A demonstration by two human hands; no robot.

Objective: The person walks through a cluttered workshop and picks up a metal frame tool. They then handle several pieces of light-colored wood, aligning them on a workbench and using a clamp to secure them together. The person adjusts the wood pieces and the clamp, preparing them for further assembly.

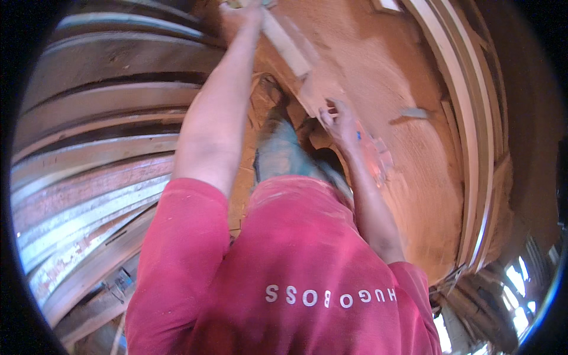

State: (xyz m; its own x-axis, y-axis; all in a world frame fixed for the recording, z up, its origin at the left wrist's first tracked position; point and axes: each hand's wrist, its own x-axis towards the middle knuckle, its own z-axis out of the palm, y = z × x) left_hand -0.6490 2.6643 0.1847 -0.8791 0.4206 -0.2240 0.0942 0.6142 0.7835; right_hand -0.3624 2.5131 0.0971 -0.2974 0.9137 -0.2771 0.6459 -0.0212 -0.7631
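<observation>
At the top edge, my left hand [242,16] is closed at the far end of a pale wooden strip [287,47]; its fingertips are partly cut off and blurred. The strip slants down and right over a surface coated in reddish-brown dust [378,65]. My right hand [339,123] is beside the near edge of that surface, below the strip's near end. Its fingers are loosely bent and apart, with nothing seen between them.
Stacked boards [89,154] fill the left side. Long curved-looking planks [467,118] run along the right. A small grey piece [414,112] lies on the dusty surface, and a reddish-orange patch [378,155] shows beside my right forearm. My leg [284,151] is below the strip.
</observation>
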